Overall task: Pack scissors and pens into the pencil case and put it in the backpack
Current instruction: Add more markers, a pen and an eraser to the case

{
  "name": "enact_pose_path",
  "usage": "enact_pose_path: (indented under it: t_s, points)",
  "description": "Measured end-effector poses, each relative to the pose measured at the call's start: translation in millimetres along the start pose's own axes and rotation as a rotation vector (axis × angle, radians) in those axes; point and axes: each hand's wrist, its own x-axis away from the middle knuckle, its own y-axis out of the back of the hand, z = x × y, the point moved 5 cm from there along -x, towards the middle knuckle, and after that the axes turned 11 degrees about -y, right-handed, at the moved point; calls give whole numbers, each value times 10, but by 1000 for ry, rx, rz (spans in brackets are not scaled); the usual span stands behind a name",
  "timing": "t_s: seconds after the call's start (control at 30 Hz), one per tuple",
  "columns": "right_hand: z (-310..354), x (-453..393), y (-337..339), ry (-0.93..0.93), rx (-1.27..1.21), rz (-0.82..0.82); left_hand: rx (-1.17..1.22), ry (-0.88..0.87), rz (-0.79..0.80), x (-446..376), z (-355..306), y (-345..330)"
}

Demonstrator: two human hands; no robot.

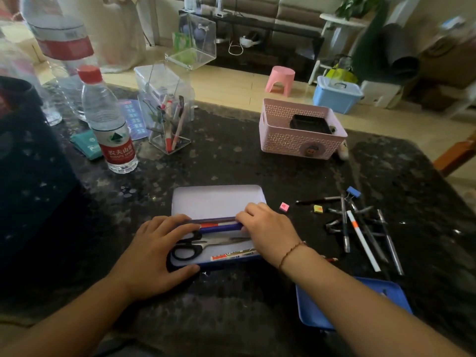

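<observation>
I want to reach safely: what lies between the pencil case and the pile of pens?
In the head view, a pink eraser lies on the table between the pencil case and the pens; a yellow eraser lies at the pile's edge.

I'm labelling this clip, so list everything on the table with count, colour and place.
pencil case: one, blue, open, front centre
scissors: one, black handles, inside the case
marker: one, lying in the case's near edge
loose pens: several, mixed, right of the case
binder clip: one, blue, by the pens
basket: one, pink, back right
bottle: one, clear, red cap, left
pen holder: one, clear, back centre
tray: one, blue, near right
left hand: grips the case's left end
right hand: fingers on a pen in the case
</observation>
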Motion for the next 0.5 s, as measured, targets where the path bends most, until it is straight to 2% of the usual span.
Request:
enact_pose_path:
  t_s: [0.2,0.33,0.5]
  points:
    - [-44,30,-5,-6,-44,18,-24,2,0,2,-4,16]
    - [-122,102,114,-47,-219,-84,-13,1,-12,-5,-20,28]
    - [-101,216,112,-43,-207,44,16,-21,-28,8,-42,46]
